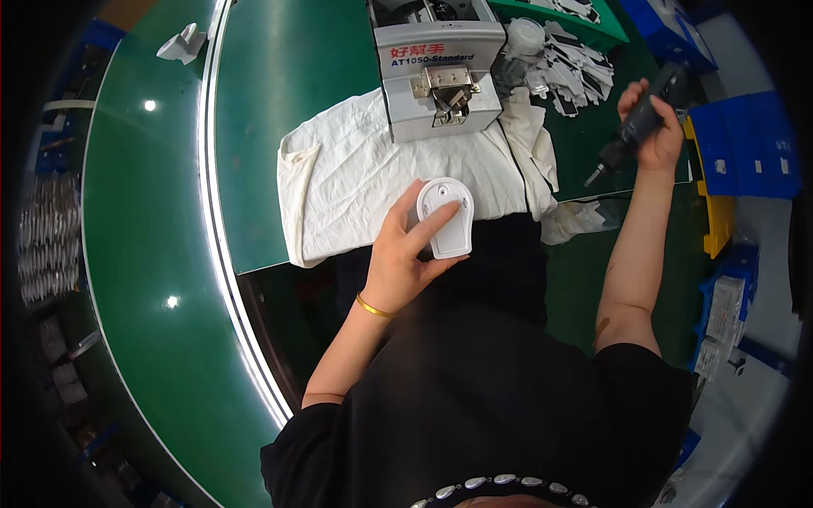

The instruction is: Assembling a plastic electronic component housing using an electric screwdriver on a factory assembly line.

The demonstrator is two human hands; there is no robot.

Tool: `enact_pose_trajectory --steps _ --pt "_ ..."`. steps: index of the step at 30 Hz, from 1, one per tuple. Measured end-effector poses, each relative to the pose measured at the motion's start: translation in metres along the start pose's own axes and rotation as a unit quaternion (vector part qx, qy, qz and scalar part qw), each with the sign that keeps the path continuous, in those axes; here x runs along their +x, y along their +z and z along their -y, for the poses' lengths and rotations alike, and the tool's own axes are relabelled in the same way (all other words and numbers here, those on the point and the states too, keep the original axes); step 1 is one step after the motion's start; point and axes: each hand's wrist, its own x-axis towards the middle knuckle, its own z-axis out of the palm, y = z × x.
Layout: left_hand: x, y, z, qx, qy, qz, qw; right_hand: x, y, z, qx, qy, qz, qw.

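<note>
Long green surface [144, 254]: runs along the left side, bordered by a bright metal rail [212, 169]; reflects two light spots. Green worktable [262, 85]: lies to the right of the rail. White cloth [364, 178]: covers the table's near edge, wrinkled, folded at left. Grey machine [440, 46]: stands at the cloth's far side; carries a metal bracket on its front. Blue bins [735, 144]: stand at far right. Green bin [606, 30]: sits at the table's far right; holds flat pieces. Heap of flat white and dark pieces [580, 80]: lies just in front of the green bin.

Black power screwdriver [648, 118]: held raised over the table's right side, tilted; points down and to the left. Right hand [665, 152]: clamped around the screwdriver's body. Left hand [406, 254]: clamped on the white housing, thumb and fingers at its sides, one finger laid across its recessed face. White housing [449, 233]: held at the cloth's near edge, rounded end away from the body, recess upward; cannot tell whether in contact with the cloth. White fitting [182, 44]: lies on the long green surface, well apart. Gold bracelet [373, 306]: circles the left wrist. Screwdriver bit [593, 178]: well apart from the housing.
</note>
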Motion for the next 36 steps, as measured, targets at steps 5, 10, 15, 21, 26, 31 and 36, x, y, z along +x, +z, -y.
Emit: enact_pose_trajectory --steps 5,10,15,21,26,31,36 --pt "0.002 0.006 0.006 0.012 0.040 -0.005 0.999 -0.011 0.168 -0.055 -0.183 -0.168 0.154 0.956" --pt "0.003 0.008 -0.001 0.008 0.041 -0.022 0.999 0.044 0.232 -0.132 0.011 -0.288 0.484 0.827" --pt "-0.002 0.003 0.002 0.002 0.026 -0.032 0.999 -0.014 0.283 -0.127 -0.396 -0.128 0.158 0.895" --pt "-0.001 0.007 -0.001 -0.020 0.008 -0.038 0.999 0.006 0.283 -0.143 -0.526 -0.300 0.145 0.782" --pt "-0.001 0.012 0.001 -0.009 0.015 -0.056 0.998 0.003 0.282 -0.150 -0.360 -0.188 0.117 0.906" --pt "-0.002 0.012 0.005 -0.007 0.017 -0.055 0.998 -0.033 0.277 -0.156 -0.346 -0.212 0.135 0.904" --pt "-0.003 0.008 0.004 -0.009 0.015 -0.046 0.999 -0.073 0.269 -0.153 -0.396 -0.202 0.212 0.870"
